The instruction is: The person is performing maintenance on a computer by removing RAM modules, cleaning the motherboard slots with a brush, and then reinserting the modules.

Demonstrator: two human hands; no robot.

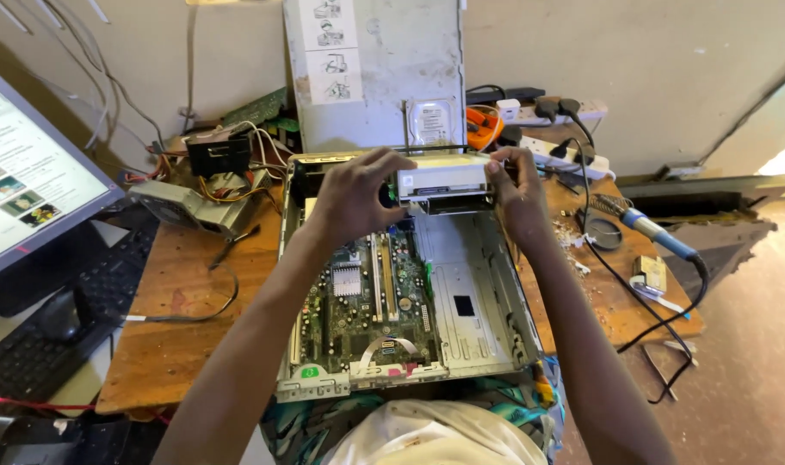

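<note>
Drive: a pale, boxy optical drive (444, 182) sat at the far end of the open computer case (496, 336), raised above the case floor, its long axis running left to right across the case and its flat face turned toward the person.
Left hand: the left hand (355, 196) was curled around the drive's left end, fingers closed on it.
Right hand: the right hand (515, 191) gripped the drive's right end, thumb on the front and fingers wrapped behind.
Case: it lay open on the wooden desk (182, 301), reaching the near edge, with the green motherboard (362, 301) on its left half and bare metal on the right.
Behind: the grey side panel (384, 69) leaned upright against the wall, a hard disk (433, 120) standing just beside it.
Left of desk: a power supply (190, 207) with loose wires near the far-left corner; a monitor (22, 164) and keyboard (40, 336) beyond the left edge.
Right of desk: a blue-handled soldering iron (659, 234) and power strips (565, 155) near the far-right corner.
In the way: possibly a metal bracket under the drive; the view was unclear.
</note>
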